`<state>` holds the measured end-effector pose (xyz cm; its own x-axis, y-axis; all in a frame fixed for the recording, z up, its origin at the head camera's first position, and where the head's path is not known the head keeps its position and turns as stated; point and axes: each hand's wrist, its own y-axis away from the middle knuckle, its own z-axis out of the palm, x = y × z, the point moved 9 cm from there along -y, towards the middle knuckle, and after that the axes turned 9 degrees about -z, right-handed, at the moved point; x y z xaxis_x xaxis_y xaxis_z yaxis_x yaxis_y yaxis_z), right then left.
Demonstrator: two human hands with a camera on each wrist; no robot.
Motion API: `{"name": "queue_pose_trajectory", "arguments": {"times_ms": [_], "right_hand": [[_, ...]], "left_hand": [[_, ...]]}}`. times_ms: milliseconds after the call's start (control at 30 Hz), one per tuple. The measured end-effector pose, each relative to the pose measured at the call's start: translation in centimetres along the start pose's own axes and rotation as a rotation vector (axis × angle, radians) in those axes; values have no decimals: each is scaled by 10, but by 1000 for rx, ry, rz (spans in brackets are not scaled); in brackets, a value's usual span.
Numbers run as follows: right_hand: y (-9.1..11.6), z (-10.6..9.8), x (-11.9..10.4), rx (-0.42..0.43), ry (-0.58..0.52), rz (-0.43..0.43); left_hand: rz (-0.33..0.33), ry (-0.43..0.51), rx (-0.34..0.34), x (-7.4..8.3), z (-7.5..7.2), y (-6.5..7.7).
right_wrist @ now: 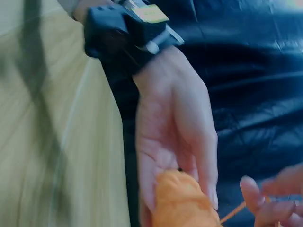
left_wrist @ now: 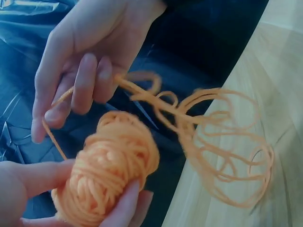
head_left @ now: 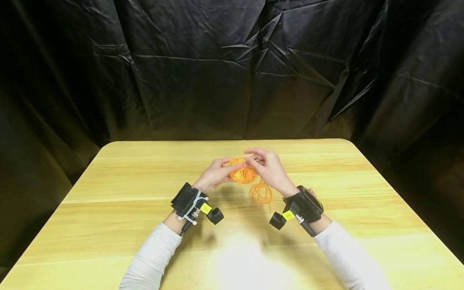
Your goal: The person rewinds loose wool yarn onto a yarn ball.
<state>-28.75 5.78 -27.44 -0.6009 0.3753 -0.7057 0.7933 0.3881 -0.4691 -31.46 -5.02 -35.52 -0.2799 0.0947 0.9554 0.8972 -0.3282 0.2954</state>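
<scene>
An orange ball of yarn (head_left: 243, 175) is gripped by my left hand (head_left: 216, 174), thumb on one side and fingers on the other, as the left wrist view (left_wrist: 111, 168) shows. My right hand (head_left: 270, 169) is beside the ball, its curled fingers holding the strand of yarn (left_wrist: 56, 139) that runs taut to the ball. From the right hand a loose bundle of yarn loops (left_wrist: 227, 151) dangles over the table. In the right wrist view the ball (right_wrist: 182, 201) sits between the left thumb and fingers, and the right fingertips (right_wrist: 274, 208) show at the lower right.
The wooden table (head_left: 108, 193) lies under both hands, with a bright glare near its front. Behind it hangs a wrinkled black sheet (head_left: 195, 92). Each wrist wears a black strap with a small camera (head_left: 215, 216) jutting inward.
</scene>
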Motion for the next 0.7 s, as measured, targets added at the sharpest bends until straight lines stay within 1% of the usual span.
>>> {"name": "queue_pose_trajectory", "arguments": {"times_ms": [100, 167, 233, 300, 400, 533, 700], "right_hand": [[7, 2, -2, 27, 22, 18], [12, 4, -1, 28, 27, 30], [17, 7, -1, 20, 26, 32], [21, 12, -1, -7, 4, 25], [26, 24, 4, -70, -93, 25], [34, 45, 22, -187, -260, 95], [42, 66, 54, -310, -473, 204]], "left_hand": [[9, 44, 54, 3, -6, -1], [20, 65, 98, 6, -10, -1], [39, 69, 143, 9, -15, 0], [55, 74, 185, 12, -19, 2], [72, 87, 221, 15, -23, 4], [83, 114, 215, 18, -23, 5], [94, 123, 206, 19, -21, 5]]}}
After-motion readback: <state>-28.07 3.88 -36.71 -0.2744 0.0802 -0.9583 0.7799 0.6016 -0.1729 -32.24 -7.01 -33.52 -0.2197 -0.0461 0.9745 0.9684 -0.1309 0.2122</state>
